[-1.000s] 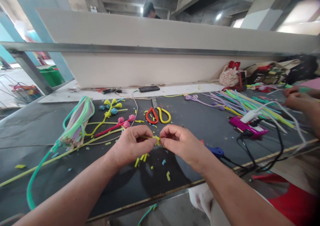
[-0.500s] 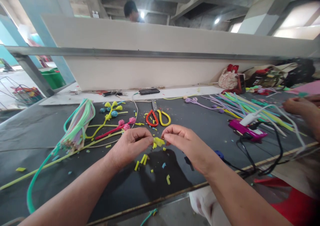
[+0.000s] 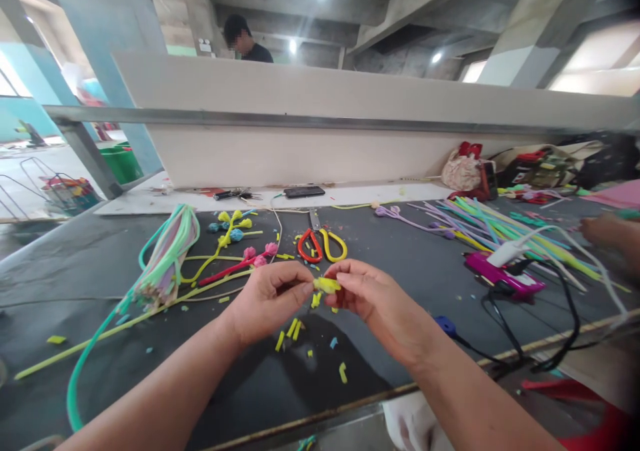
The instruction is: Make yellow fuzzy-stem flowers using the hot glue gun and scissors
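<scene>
Between my fingertips is a small yellow fuzzy bud [image 3: 326, 284], like those made from pipe cleaners. My left hand [image 3: 273, 298] pinches its left end. The fingers of my right hand [image 3: 375, 301] close around its right side. Just beyond my hands lie scissors [image 3: 323, 243] with one red and one yellow handle. Short yellow cut pieces [image 3: 295, 330] are scattered below my hands. To the left are a yellow stem with yellow and blue buds [image 3: 223, 238] and a red stem with pink buds [image 3: 240, 264].
A bundle of pastel pipe cleaners [image 3: 167, 258] stands at left. More loose pipe cleaners [image 3: 500, 228] lie at right, behind a magenta power strip [image 3: 505, 274] with black cables. A phone [image 3: 304, 192] rests along the back. Another person's hand [image 3: 610, 238] is at far right.
My right hand's fingers have come in around the yellow bud, which now shows more lengthwise between both hands. The whole view has shifted slightly.
</scene>
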Tool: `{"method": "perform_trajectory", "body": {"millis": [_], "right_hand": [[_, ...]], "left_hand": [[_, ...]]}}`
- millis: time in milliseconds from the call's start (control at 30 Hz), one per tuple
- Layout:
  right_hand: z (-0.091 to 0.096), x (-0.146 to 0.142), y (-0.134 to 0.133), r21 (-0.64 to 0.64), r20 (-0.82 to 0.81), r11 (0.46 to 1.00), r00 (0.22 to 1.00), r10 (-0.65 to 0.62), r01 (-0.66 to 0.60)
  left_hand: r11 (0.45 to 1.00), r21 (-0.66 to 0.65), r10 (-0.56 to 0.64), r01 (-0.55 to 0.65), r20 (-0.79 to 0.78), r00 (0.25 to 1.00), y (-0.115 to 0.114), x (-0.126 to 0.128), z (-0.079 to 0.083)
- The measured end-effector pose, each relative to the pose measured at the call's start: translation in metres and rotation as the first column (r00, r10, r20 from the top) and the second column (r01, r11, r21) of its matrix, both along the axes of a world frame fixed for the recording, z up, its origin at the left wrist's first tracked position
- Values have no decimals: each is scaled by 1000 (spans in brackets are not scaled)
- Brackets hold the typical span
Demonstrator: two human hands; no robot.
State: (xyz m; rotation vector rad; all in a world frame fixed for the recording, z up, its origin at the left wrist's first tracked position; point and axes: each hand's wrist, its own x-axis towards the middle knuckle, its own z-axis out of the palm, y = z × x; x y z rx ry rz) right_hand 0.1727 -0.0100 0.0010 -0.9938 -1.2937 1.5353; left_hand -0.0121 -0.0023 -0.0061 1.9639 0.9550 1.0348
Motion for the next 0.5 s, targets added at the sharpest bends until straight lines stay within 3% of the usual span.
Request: {"method": "perform_trajectory", "body": {"millis": [100,200,500], "right_hand": [[-1,-1,-1,-92,-160,991,984,78,-94],[-2,-1,-2,-100,-208,990,975,80,-102],[2,-8,-4,8,8,999,999,-36,36]], "left_hand": [[983,181,20,-13,-35,999,-1,0,0],[949,315,43,-19,-69,997,-2,0,1],[926,377,55,-18,-86,995,-2,0,-1]]}}
